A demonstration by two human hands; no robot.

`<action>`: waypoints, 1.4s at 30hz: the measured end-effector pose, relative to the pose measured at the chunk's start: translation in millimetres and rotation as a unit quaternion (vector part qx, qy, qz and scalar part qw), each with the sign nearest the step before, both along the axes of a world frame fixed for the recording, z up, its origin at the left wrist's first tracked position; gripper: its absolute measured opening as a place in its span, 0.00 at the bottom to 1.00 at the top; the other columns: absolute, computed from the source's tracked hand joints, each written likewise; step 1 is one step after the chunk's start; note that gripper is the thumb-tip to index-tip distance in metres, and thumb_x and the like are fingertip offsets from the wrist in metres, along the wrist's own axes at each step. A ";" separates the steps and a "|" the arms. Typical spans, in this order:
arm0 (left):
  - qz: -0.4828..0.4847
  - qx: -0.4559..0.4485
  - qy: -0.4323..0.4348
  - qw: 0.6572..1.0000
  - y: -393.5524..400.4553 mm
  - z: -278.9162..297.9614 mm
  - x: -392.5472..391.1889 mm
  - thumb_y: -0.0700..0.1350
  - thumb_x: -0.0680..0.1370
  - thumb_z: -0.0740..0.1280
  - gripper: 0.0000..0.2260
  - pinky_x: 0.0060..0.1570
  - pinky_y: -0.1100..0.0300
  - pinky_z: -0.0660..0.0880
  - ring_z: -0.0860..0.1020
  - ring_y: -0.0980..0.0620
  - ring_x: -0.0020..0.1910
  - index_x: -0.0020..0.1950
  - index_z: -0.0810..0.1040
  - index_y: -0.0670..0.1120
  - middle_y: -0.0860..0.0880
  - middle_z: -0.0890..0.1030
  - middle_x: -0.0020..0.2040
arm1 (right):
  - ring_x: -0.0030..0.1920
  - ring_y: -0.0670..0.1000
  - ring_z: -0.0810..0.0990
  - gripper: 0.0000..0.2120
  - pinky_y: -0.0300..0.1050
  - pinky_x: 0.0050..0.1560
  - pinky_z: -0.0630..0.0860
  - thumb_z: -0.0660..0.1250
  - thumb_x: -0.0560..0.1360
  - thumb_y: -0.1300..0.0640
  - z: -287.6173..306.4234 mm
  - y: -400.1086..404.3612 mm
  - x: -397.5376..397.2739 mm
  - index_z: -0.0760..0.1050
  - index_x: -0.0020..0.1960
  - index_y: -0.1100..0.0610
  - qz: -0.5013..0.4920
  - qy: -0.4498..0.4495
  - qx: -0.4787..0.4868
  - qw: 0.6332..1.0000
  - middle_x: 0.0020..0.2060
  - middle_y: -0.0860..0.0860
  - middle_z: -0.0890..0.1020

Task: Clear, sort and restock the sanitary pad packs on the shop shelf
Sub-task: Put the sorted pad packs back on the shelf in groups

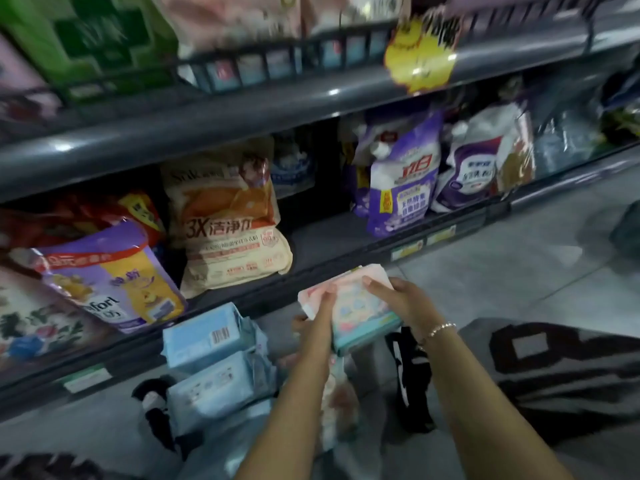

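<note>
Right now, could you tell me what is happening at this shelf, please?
A person holds a pink and teal pad pack in both hands, the left hand and right hand, in front of the lower shelf. Two blue packs sit stacked below on the left. Detergent bags fill the shelf behind.

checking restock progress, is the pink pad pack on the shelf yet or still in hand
In hand: both the left hand and right hand grip the pink pad pack in front of the shelf edge.
</note>
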State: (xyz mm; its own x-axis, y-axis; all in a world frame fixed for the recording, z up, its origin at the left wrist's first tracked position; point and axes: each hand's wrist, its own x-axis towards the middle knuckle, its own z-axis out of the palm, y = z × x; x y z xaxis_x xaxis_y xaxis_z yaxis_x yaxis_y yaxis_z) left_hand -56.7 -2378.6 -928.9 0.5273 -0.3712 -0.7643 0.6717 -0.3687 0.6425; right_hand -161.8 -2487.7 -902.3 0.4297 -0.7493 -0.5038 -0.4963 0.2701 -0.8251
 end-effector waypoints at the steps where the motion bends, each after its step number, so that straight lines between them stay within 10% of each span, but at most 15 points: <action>1: 0.011 -0.035 -0.001 0.999 5.0 5.3 3.7 0.74 0.47 0.73 0.51 0.51 0.42 0.80 0.83 0.44 0.49 0.62 0.74 0.46 0.44 0.81 0.55 | 0.32 0.42 0.79 0.13 0.34 0.36 0.72 0.71 0.74 0.46 19.8 4.1 -0.3 0.80 0.38 0.55 0.014 -0.007 -0.026 1.000 0.29 0.44 0.81; 8: -0.048 -0.180 0.029 0.982 51.8 131.1 34.0 0.72 0.65 0.66 0.38 0.64 0.39 0.71 0.78 0.39 0.59 0.64 0.78 0.47 0.42 0.81 0.59 | 0.40 0.44 0.84 0.15 0.36 0.39 0.77 0.73 0.70 0.44 129.0 33.9 -3.2 0.83 0.48 0.55 0.103 -0.073 -0.105 0.986 0.40 0.47 0.86; 13: -0.083 -0.191 -0.046 0.977 81.7 180.8 43.4 0.63 0.78 0.58 0.22 0.42 0.49 0.80 0.84 0.47 0.42 0.55 0.80 0.48 0.46 0.85 0.45 | 0.39 0.48 0.85 0.19 0.40 0.40 0.80 0.73 0.67 0.44 185.7 39.6 -16.6 0.82 0.49 0.58 0.085 -0.120 -0.126 0.981 0.40 0.50 0.86; 17: -0.064 -0.226 -0.081 0.969 102.6 205.9 58.4 0.61 0.78 0.60 0.20 0.45 0.48 0.81 0.85 0.46 0.44 0.58 0.78 0.48 0.45 0.86 0.48 | 0.44 0.50 0.85 0.22 0.44 0.42 0.81 0.73 0.67 0.46 216.8 39.8 -28.8 0.79 0.55 0.58 0.006 -0.196 -0.160 0.967 0.46 0.52 0.86; 20: -0.045 -0.268 -0.092 0.958 111.2 214.8 60.3 0.57 0.78 0.63 0.17 0.36 0.50 0.82 0.85 0.44 0.46 0.62 0.76 0.48 0.44 0.85 0.51 | 0.45 0.45 0.82 0.17 0.32 0.35 0.77 0.72 0.72 0.52 229.0 56.6 -21.6 0.76 0.58 0.58 -0.053 -0.241 -0.234 0.941 0.49 0.50 0.83; 25: 0.016 -0.269 -0.202 0.941 109.9 200.6 49.5 0.71 0.59 0.74 0.43 0.55 0.39 0.77 0.81 0.41 0.55 0.69 0.69 0.54 0.47 0.82 0.58 | 0.53 0.47 0.79 0.19 0.43 0.47 0.81 0.73 0.71 0.50 219.3 92.6 9.8 0.73 0.59 0.51 -0.097 -0.242 -0.306 0.915 0.55 0.50 0.78; 30: 0.028 -0.248 -0.248 0.936 108.1 196.7 49.0 0.66 0.59 0.72 0.40 0.56 0.43 0.78 0.80 0.46 0.56 0.69 0.70 0.55 0.49 0.79 0.61 | 0.56 0.50 0.79 0.14 0.55 0.56 0.79 0.69 0.71 0.39 207.5 100.7 26.6 0.70 0.54 0.38 -0.021 -0.257 -0.247 0.934 0.56 0.46 0.78; 37: -0.020 -0.295 -0.204 0.933 106.5 200.8 50.3 0.65 0.64 0.70 0.33 0.53 0.46 0.79 0.80 0.49 0.56 0.67 0.71 0.54 0.50 0.80 0.60 | 0.62 0.42 0.72 0.15 0.45 0.71 0.63 0.50 0.76 0.35 214.3 110.6 48.7 0.69 0.60 0.31 0.146 -0.237 -0.146 0.949 0.65 0.41 0.74; 42: 0.003 -0.335 -0.182 0.925 105.0 204.0 56.5 0.72 0.43 0.77 0.68 0.63 0.44 0.71 0.73 0.44 0.65 0.78 0.53 0.54 0.49 0.69 0.71 | 0.73 0.39 0.47 0.16 0.38 0.71 0.45 0.49 0.83 0.45 215.0 113.0 58.9 0.52 0.67 0.29 0.257 -0.141 -0.256 0.921 0.75 0.36 0.51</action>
